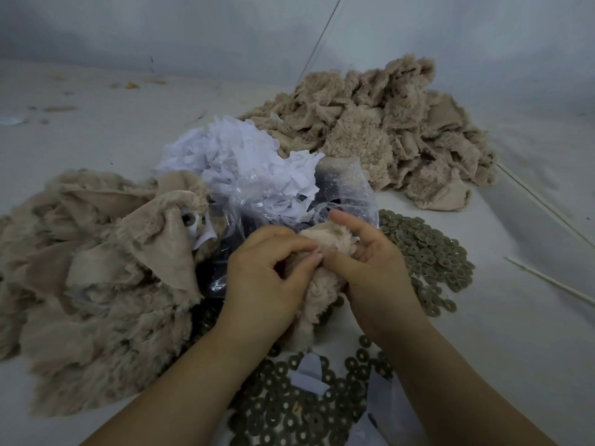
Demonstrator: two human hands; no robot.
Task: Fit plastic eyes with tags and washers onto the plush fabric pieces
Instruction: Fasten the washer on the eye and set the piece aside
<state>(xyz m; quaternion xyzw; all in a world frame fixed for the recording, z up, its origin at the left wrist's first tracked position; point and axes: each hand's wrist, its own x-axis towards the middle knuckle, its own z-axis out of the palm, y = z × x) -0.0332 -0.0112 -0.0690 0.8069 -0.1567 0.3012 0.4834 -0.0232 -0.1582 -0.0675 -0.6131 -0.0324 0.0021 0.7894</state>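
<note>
Both hands hold one beige plush fabric piece [322, 284] low in the middle of the head view. My left hand [267, 278] grips its left side with curled fingers. My right hand [370, 262] grips its right side, thumb pressed on the fur, index finger raised. Whether an eye sits between the fingers is hidden. A clear plastic bag [341, 194] with dark eyes inside lies just behind the hands. White paper tags [244, 159] are heaped behind it. Grey-green washers [428, 249] spread to the right, and more washers [299, 403] lie between my forearms.
A pile of plush pieces [93, 284] lies at the left, one showing a fitted eye stem with a tag [188, 220]. A second plush pile [386, 133] sits at the back right. Thin white sticks [547, 281] lie on the pale table at the right.
</note>
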